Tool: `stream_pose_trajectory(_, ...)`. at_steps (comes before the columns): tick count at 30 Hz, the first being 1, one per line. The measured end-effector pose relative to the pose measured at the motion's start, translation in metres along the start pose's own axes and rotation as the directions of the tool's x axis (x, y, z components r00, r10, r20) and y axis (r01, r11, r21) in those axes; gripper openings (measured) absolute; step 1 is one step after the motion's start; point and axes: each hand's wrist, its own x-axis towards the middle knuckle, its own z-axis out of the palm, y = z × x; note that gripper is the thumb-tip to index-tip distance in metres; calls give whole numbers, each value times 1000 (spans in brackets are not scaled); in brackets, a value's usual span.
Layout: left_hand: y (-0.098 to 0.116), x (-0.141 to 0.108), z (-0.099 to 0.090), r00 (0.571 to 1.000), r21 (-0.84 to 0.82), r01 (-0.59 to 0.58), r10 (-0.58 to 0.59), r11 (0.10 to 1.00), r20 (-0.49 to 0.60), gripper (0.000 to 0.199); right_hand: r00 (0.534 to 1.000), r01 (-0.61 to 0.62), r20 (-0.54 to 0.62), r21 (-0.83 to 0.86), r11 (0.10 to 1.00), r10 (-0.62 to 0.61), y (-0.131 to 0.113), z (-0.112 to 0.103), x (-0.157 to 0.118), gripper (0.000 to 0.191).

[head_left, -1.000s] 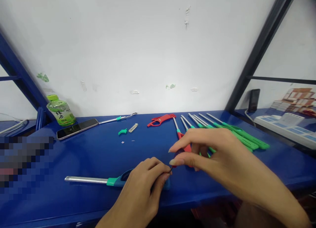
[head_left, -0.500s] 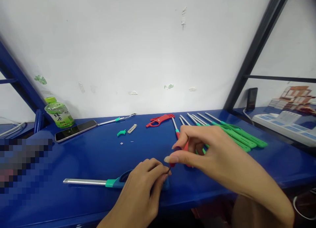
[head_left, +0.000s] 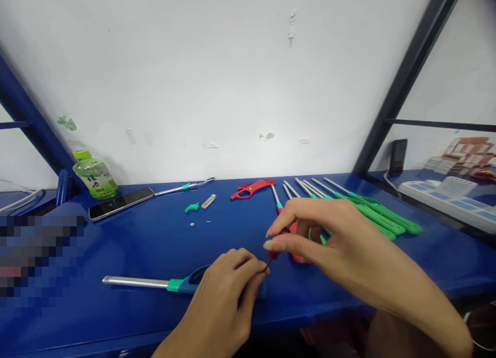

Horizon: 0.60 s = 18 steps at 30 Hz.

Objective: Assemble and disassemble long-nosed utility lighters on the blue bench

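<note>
A long-necked lighter (head_left: 188, 284), with a blue handle, teal collar and metal tube, lies near the table's front edge. My left hand (head_left: 225, 291) is closed over its handle, hiding much of it, thumb and forefinger together near the handle's end. Between the thumb and fingers of my right hand (head_left: 329, 234) is a small red-handled screwdriver (head_left: 274, 254). Its thin shaft slants down to my left fingertips; the tip is hidden there. Behind my right hand, a red lighter (head_left: 279, 207) is partly covered.
Several green lighters (head_left: 387, 221) lie at right. Toward the wall are a red lighter shell (head_left: 256, 187), a metal tube (head_left: 174, 189), a teal trigger (head_left: 192, 207), a clear tank (head_left: 209, 201) and tiny parts (head_left: 192, 224). At left are a phone (head_left: 122, 203) and a bottle (head_left: 95, 175).
The screwdriver's handle has shifted slightly right with my right hand, and its fingers have moved on the grip. My left hand stays on the lighter. The whole view has shifted slightly.
</note>
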Motion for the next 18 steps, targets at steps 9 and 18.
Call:
stream_pose_trajectory(9,0,-2,1,998,43,-30,32,999,-49,24,998,-4,66,65,998,0,-1,13,4,22)
stream_pose_trajectory(18,3,-1,0,1000,23,22,-22,999,13,25,995,-21,104,111,994,9,1,7,0,26)
